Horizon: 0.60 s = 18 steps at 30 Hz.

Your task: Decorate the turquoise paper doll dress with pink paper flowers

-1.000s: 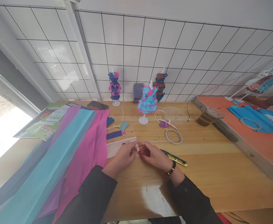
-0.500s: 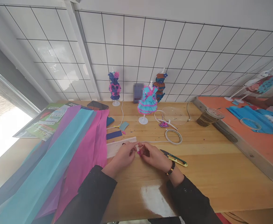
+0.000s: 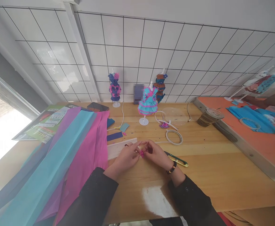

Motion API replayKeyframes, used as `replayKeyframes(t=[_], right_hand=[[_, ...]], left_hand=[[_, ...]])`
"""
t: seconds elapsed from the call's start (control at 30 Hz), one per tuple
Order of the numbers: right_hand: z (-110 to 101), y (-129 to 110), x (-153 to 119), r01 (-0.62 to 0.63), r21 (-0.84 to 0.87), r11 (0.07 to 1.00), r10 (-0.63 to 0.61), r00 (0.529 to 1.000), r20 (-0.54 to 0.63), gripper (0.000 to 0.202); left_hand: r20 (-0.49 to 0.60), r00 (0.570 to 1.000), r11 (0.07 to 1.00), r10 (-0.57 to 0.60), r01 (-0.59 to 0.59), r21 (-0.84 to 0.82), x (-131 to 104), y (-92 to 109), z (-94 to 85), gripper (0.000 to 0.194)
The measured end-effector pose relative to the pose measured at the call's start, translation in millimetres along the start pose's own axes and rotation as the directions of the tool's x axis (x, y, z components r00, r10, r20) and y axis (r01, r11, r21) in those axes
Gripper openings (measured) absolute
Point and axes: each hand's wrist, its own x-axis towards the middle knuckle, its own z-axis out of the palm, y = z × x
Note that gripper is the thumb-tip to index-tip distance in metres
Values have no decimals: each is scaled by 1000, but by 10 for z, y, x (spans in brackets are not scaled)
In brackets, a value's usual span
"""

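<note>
Several long sheets of fabric point(image 3: 64, 157) in purple, turquoise and pink lie to the left of the hands, on the wooden table point(image 3: 222, 175). Left hand point(image 3: 125, 157) and right hand point(image 3: 157, 154) meet fingertip to fingertip, pinching a small pink piece point(image 3: 142, 153) between them, just in front of a white strip point(image 3: 118, 147). Scissors point(image 3: 177, 159) lie just right of the right hand, and a doll dress on a stand point(image 3: 148, 102) stands well behind the hands.

Turquoise and pink fabric strips point(image 3: 64, 157), seemingly pink scrap point(image 3: 142, 153), turquoise-pink doll dress point(image 3: 148, 102).
</note>
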Motion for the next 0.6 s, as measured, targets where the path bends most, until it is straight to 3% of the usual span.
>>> replayKeyframes(t=[0.33, 0.6], right_hand=[[12, 82, 4, -18, -48, 999, 15, 999, -53, 21], [-81, 112, 47, -81, 56, 995, 88, 984, -157, 30]], left_hand=[[171, 985, 975, 31, -68, 214, -19, 17, 42, 65], [156, 984, 968, 88, -122, 221, -33, -8, 81, 58]])
